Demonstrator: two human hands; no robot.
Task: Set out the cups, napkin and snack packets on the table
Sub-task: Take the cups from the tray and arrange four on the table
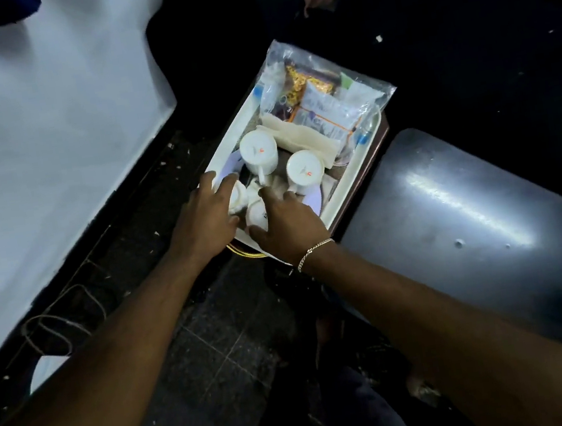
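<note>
left hand [206, 213] curled on small white cup [238, 197] | right hand [288, 222] grips another [257, 212] | both inside cream rectangular tray [343, 200]

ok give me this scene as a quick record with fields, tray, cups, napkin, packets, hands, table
tray: white tray, on a low stand beside the table
cups: two upside-down cups in tray; more under the hands
napkin: folded napkin in tray
packets: snack packets inside clear bag
hands: left hand, right hand reaching onto near cups; grip unclear
table: white table, no task items on it
</note>
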